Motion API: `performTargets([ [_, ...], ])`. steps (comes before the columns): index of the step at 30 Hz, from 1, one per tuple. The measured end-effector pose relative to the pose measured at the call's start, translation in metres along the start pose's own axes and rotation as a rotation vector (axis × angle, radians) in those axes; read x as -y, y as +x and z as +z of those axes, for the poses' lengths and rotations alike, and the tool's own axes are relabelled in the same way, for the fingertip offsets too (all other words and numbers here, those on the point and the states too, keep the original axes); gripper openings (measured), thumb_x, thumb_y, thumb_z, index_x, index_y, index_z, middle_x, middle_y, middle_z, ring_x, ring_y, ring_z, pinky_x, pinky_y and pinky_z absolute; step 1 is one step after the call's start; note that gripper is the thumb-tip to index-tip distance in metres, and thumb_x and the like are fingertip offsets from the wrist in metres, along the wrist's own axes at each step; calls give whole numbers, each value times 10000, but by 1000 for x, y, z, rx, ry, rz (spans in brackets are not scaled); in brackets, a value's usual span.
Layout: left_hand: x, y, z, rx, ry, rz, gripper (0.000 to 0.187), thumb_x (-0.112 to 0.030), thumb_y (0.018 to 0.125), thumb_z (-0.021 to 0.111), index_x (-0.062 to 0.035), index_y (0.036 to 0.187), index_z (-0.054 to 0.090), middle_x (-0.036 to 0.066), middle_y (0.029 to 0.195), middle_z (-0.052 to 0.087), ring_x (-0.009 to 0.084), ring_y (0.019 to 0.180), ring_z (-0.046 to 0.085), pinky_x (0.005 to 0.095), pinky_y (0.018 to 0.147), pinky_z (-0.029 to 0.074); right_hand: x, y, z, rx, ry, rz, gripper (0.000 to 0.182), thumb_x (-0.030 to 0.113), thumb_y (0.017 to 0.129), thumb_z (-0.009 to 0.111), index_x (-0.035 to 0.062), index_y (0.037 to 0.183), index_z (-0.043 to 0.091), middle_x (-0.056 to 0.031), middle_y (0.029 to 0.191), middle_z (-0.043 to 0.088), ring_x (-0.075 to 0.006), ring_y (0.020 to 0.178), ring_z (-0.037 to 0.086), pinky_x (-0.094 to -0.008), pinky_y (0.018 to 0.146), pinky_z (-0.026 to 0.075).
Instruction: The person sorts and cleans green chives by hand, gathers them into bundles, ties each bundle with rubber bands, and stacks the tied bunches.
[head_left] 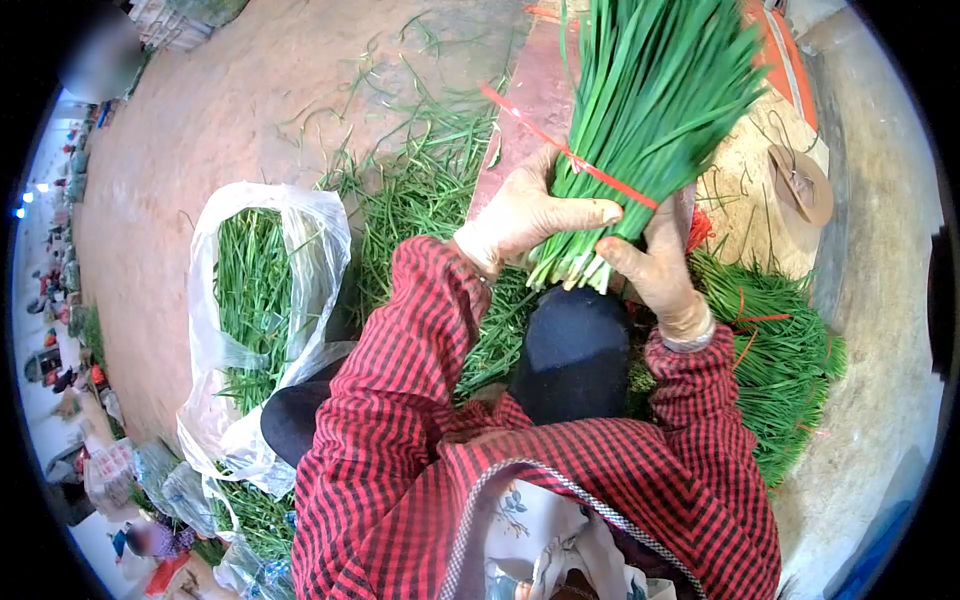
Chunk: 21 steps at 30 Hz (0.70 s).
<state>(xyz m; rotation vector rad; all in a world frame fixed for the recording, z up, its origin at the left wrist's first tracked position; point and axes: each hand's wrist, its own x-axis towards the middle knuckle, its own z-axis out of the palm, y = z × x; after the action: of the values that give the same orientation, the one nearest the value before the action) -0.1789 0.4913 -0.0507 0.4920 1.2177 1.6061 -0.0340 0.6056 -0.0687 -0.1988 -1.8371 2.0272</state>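
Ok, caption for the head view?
Left hand and right hand hold a bunch of green stalks with a red tie around it.

"What's your count?"

"On my feed, one left hand (535, 212), one right hand (660, 275), one green bundle (655, 110) at one o'clock with one red tie (610, 180), one large white bag (323, 225) at nine, one tan disc (812, 188) at two."

"The leafy pile (785, 365) near four?"

"Overlapping; I can't count its bundles."

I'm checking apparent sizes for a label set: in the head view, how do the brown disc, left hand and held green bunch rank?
1. Held green bunch
2. Left hand
3. Brown disc, partly under a cord
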Motion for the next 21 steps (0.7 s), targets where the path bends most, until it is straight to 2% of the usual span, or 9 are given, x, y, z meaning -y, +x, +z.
performTargets([
  [1, -10, -5, 3, 51, 12, 84, 785, -58, 702, 843, -27, 1364, 423, 90, 1163, 624, 170, 1040, 599, 327, 890, 507, 13, 3, 2, 11, 28, -70, 966, 246, 786, 804, 20, 1472, 162, -108, 1397, 377, -211, 1289, 387, -364, 1068, 353],
  [3, -14, -6, 6, 175, -29, 199, 837, -38, 677, 859, -2, 1365, 384, 79, 1224, 587, 156, 1105, 557, 321, 915, 491, 18, 6, -13, 98, -84, -64, 965, 250, 760, 821, 28, 1464, 199, -104, 1384, 394, -223, 1273, 408, -374, 1045, 377],
  [5, -14, -9, 0, 198, 236, 170, 733, -30, 668, 864, 16, 1287, 475, 81, 1193, 607, 141, 1091, 562, 318, 894, 492, 13, 0, -28, 203, -207, 27, 923, 259, 766, 813, 28, 1443, 229, -105, 1366, 412, -223, 1254, 423, -371, 1034, 385],
  [7, 11, -2, -21, 218, 576, -178, 479, -258, 674, 879, -37, 1041, 665, 41, 981, 655, 146, 873, 605, 281, 852, 491, -8, -10, -40, 337, -380, 168, 882, 269, 771, 805, 29, 1422, 260, -106, 1347, 431, -223, 1236, 439, -368, 1022, 394],
  [8, 22, -1, -29, 237, 745, -295, 488, -266, 670, 876, -36, 1043, 663, 46, 979, 656, 153, 877, 606, 287, 854, 489, -21, -18, -42, 416, -462, 238, 862, 274, 773, 801, 29, 1411, 275, -106, 1338, 440, -222, 1227, 446, -367, 1016, 398],
  [10, 35, -1, -37, 226, 985, -350, 506, -283, 661, 870, -34, 1047, 658, 56, 976, 658, 168, 884, 609, 299, 858, 486, -39, -31, -37, 493, -536, 327, 822, 283, 779, 793, 29, 1390, 306, -107, 1319, 459, -222, 1208, 462, -364, 1005, 407],
  [14, 36, -12, -36, 53, 1110, -182, 542, -316, 644, 858, -30, 1054, 649, 77, 968, 661, 197, 899, 614, 322, 866, 478, -36, -30, -10, 479, -470, 223, 745, 302, 789, 777, 29, 1348, 367, -108, 1282, 496, -221, 1171, 493, -358, 982, 424],
  [21, 27, -26, -23, -197, 1040, 160, 608, -373, 614, 836, -22, 1067, 632, 113, 956, 666, 248, 924, 624, 364, 880, 466, -46, -19, 21, 516, -476, 126, 622, 336, 808, 750, 29, 1273, 475, -111, 1217, 561, -220, 1107, 547, -347, 941, 454],
])
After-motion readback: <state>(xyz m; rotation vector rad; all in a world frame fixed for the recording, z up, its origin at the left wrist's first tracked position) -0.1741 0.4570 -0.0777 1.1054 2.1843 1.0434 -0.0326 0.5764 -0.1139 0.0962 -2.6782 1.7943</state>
